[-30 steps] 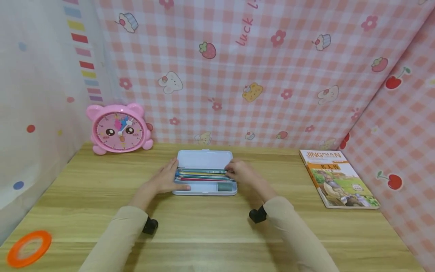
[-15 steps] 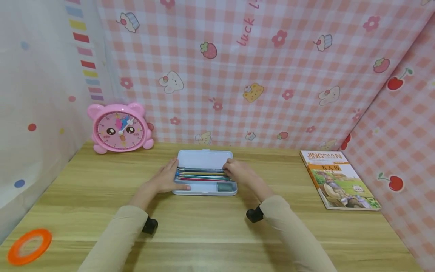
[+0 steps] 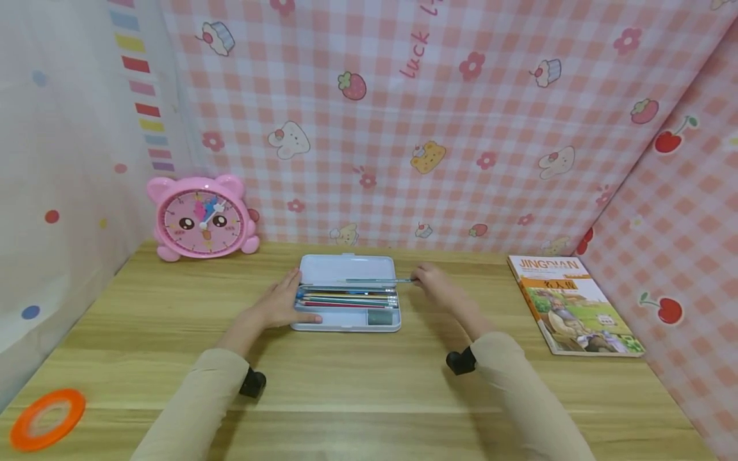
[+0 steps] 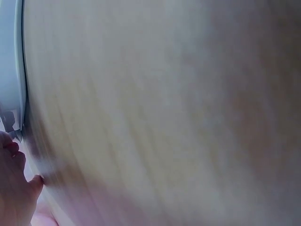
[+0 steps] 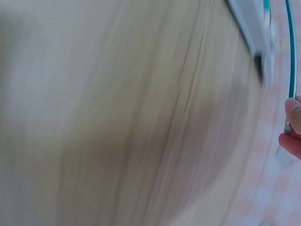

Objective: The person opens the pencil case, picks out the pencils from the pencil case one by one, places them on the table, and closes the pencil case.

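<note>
A white pencil case [image 3: 340, 318] lies with its lid raised on the wooden table. Several pencils [image 3: 346, 299] fill its rear compartment, and a grey-green block [image 3: 380, 317] sits at the right of the front one. My left hand [image 3: 279, 304] rests against the case's left end, thumb stretched over the front compartment and fingers beside the lid. A teal pencil [image 3: 377, 280] is pinched by its eraser end in my right hand [image 3: 441, 291]. It hangs level above the case, in front of the lid. The right wrist view shows the pencil [image 5: 292, 52] between thumb and finger.
A pink bear-shaped clock [image 3: 203, 218] stands at the back left. On the right lies a book [image 3: 576, 304]. An orange ring [image 3: 49, 419] is at the front left. Checked cloth [image 3: 392, 128] hangs behind the table [image 3: 346, 397].
My right hand has moved from the case's pencil compartment to the right and slightly back, drawing out the teal pencil. My left hand has stayed at the case.
</note>
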Demonstrator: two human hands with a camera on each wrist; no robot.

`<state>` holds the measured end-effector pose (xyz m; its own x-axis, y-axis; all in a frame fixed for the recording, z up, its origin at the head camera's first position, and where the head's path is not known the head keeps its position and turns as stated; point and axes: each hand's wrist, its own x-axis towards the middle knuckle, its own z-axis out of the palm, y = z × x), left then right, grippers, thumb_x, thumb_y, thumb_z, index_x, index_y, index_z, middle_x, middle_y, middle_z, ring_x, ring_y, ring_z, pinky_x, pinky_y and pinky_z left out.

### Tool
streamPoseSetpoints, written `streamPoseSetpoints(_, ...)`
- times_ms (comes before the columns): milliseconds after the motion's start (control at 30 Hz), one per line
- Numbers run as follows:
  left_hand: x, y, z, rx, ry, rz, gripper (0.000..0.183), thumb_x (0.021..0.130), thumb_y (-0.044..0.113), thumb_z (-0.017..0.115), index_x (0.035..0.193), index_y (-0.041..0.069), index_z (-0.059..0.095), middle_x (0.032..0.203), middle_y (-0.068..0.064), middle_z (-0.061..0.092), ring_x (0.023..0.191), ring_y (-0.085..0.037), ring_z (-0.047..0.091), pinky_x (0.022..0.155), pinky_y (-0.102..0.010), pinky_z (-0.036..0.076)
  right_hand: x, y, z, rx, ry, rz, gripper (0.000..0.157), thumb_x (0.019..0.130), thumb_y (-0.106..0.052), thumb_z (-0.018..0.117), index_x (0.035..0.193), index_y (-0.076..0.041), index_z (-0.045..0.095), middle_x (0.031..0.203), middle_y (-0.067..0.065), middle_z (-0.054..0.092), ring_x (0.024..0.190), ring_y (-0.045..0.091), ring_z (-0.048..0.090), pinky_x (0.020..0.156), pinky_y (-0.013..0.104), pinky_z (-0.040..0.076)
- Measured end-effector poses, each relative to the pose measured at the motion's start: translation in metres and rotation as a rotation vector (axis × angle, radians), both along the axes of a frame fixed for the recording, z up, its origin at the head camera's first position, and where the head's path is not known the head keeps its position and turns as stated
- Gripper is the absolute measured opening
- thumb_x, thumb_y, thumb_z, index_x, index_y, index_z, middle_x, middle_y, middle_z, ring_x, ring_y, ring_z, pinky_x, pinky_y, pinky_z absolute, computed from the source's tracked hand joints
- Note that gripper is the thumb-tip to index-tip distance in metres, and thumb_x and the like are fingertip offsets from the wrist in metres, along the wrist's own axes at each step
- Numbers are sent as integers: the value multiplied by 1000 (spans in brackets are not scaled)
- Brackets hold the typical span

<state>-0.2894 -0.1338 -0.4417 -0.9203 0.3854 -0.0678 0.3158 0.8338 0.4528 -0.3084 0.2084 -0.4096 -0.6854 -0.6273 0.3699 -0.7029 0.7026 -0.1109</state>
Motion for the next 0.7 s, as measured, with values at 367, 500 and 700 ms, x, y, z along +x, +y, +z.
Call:
streamPoseSetpoints(367, -1, -2, 1, -3, -3, 3, 117, 71, 61, 65, 143, -10, 7, 151, -27, 6, 140, -39, 9, 112, -56, 11, -55, 111, -65, -143, -89, -62, 11, 91, -11, 55, 91, -4, 63, 88, 9, 58, 80, 21, 56, 71, 33, 48)
streamPoseSetpoints(500, 0, -2, 1, -11, -12, 8, 117, 70, 62, 65, 143, -9, 6, 151, -26, 6, 140, -38, 9, 112, -57, 10, -19, 102, -31, -104, -144, -171, 9, 85, 4, 55, 91, 4, 60, 89, 17, 58, 83, 32, 56, 74, 44, 47)
streamPoseSetpoints(700, 1, 0, 1, -20, -17, 1, 116, 71, 62, 64, 143, -9, 7, 151, -25, 5, 140, -38, 9, 111, -59, 10, 3, 96, -12, 38, -141, -269, 8, 83, 8, 55, 90, 7, 58, 87, 19, 56, 81, 33, 57, 73, 43, 49)
